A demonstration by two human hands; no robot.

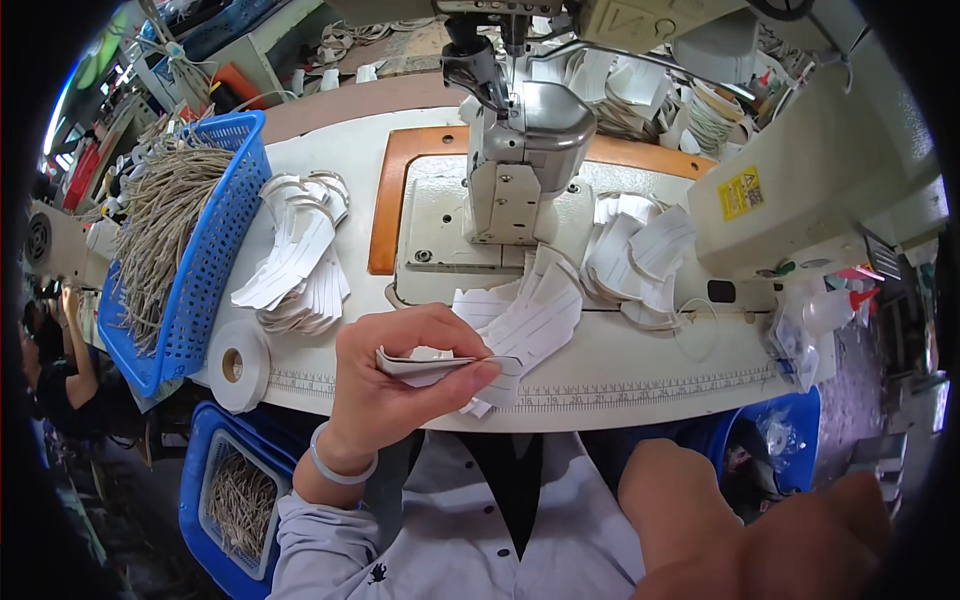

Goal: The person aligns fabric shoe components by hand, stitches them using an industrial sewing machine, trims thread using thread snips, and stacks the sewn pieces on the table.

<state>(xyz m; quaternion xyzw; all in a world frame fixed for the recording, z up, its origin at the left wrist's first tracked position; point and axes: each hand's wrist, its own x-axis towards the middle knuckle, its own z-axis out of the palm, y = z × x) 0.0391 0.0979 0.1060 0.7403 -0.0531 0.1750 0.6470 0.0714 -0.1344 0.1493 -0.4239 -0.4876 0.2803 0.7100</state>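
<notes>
My left hand (395, 385) is closed at the front edge of the sewing table (650, 385). Between its thumb and fingers it pinches a folded, curved white piece (425, 369), fabric or leather, with a grey inner side. Just behind it lies a fanned stack of white cut pieces (545, 315) with thin marked lines. Beyond that rises the metal post of a sewing machine (515, 165), its needle above. Low at the right, close to the camera and blurred, is my right hand (810, 540); its fingers cannot be made out. It is away from the table's front edge.
White piles stand left (300, 250) and right (645, 250) of the post. A blue basket (205, 220) of beige cords leans at the left, beside a white tape roll (240, 366). Below are a blue crate (200, 480) and a blue bin (800, 430). A red-tipped bottle (830, 310) sits right.
</notes>
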